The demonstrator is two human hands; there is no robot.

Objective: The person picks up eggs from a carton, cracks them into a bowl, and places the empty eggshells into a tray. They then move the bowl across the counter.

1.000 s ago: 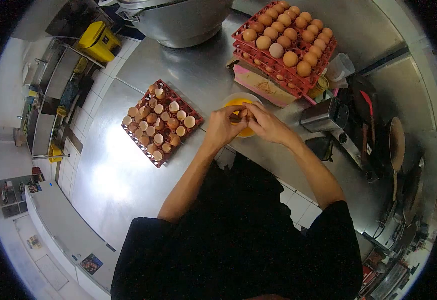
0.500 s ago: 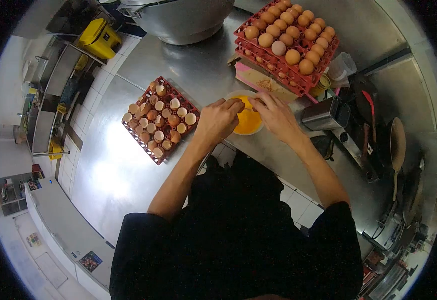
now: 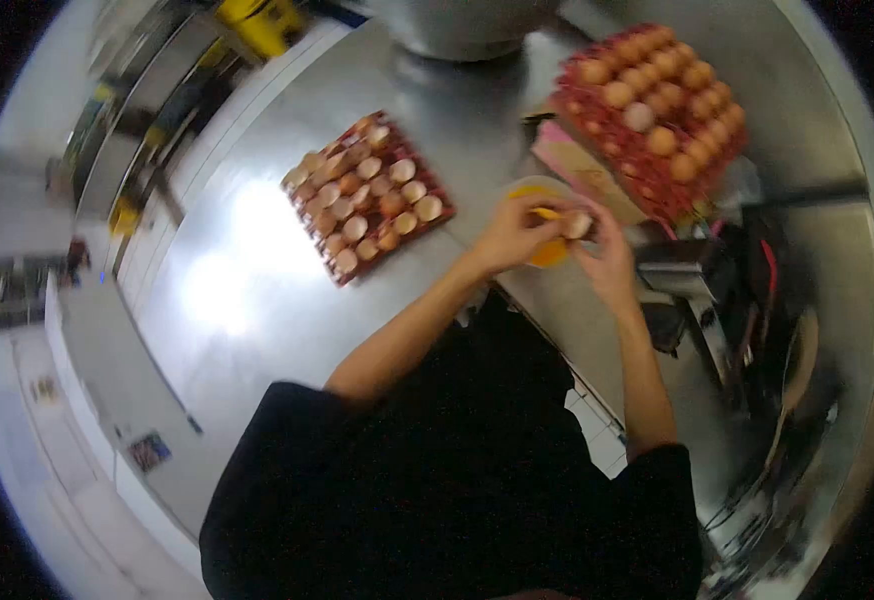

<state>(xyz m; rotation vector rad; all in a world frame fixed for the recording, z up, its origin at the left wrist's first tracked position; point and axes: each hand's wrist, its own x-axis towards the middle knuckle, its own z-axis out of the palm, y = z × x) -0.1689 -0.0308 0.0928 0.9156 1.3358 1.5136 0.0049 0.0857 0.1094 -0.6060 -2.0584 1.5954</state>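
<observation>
Over a bowl of yellow liquid egg (image 3: pixel 549 254), my two hands are close together. My right hand (image 3: pixel 607 262) grips an eggshell piece (image 3: pixel 577 224) with its hollow side showing. My left hand (image 3: pixel 515 234) has its fingers bent beside the shell, with a bit of orange-yellow at the fingertips; blur hides whether it holds a piece too. Left of the hands lies a red tray (image 3: pixel 345 274) filled with cracked, empty shells. Stacked red trays of whole brown eggs (image 3: pixel 661 140) stand beyond the bowl on the right.
A pink-sided box (image 3: pixel 587 170) is under the egg trays. A large metal bowl (image 3: pixel 465 28) stands at the back of the steel table (image 3: pixel 257 330). At right are a metal container (image 3: pixel 679 268) and a pan (image 3: pixel 803 362). A yellow bin (image 3: pixel 265 24) is at upper left.
The camera view has shifted and turned. My hands have drawn slightly apart, and an opened shell now shows between them. Both trays sit farther right in view.
</observation>
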